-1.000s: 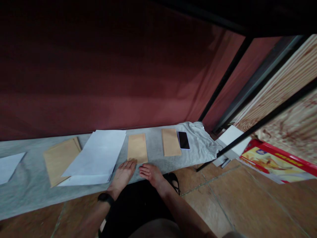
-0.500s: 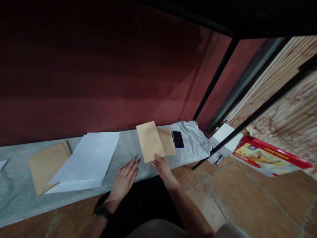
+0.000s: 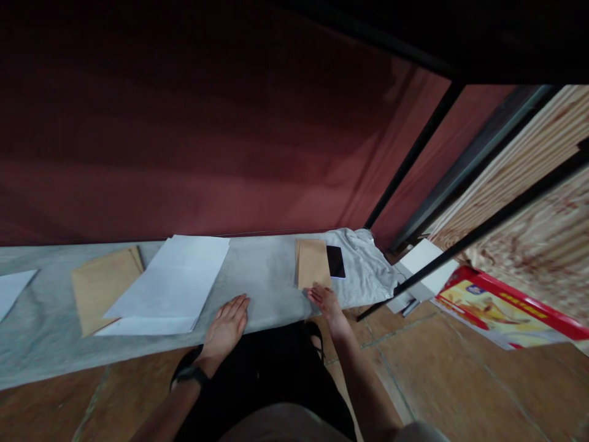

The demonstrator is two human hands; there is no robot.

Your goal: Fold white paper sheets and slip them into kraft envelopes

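Observation:
Two small brown envelopes (image 3: pixel 313 263) lie stacked, nearly aligned, on the grey cloth (image 3: pixel 267 276), their right edge over part of a dark phone (image 3: pixel 336 262). My right hand (image 3: pixel 323 298) has its fingertips on the bottom edge of the top envelope; whether they pinch it is hard to tell. My left hand (image 3: pixel 229 322) rests flat on the cloth with nothing in it. To its left are large white sheets (image 3: pixel 170 282), partly over larger brown envelopes (image 3: pixel 103 282).
Another white sheet (image 3: pixel 13 291) is at the far left. Beyond the cloth stands a dark red panel (image 3: pixel 207 202). Black metal bars (image 3: pixel 414 153), white boxes (image 3: pixel 423 264) and a red and yellow box (image 3: pixel 506 307) are on the right.
My right hand has brought the top small envelope right and down onto the other, now partly covering the phone. My left hand stays flat on the cloth. The view has shifted slightly.

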